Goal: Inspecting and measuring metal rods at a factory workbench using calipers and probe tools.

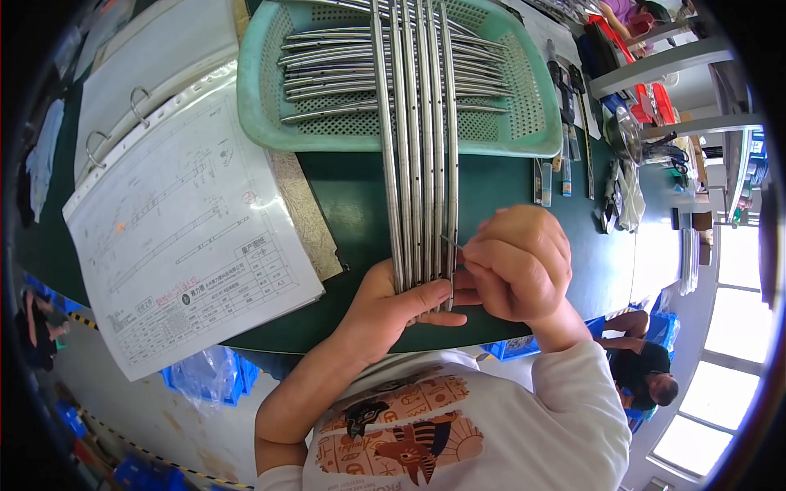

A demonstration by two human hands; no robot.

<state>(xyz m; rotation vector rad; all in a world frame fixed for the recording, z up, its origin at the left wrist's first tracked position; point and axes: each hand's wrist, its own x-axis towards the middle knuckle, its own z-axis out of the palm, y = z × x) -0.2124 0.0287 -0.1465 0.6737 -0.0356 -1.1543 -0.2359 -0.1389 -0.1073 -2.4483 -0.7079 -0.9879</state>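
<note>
Several long metal tubes (415, 180), slim and with small holes along them, lie side by side and point away from me. My left hand (385, 307) is closed around their near ends, its thumb across the top. Their far parts pass over the rim of a green perforated plastic basket (252, 106). More such tubes (327, 86) lie crosswise inside it. My right hand (524, 262) pinches a thin metal pin (449, 240) whose tip is at the rightmost tube, by its near end. Whether the tip is in a hole cannot be made out.
To the left an open ring binder (205, 237) with drawing sheets overhangs the edge of the green table (352, 204). Small tools and vials (566, 176), a white cloth (630, 196) and scissors (678, 159) lie at the right. Another person (647, 372) sits beyond the table.
</note>
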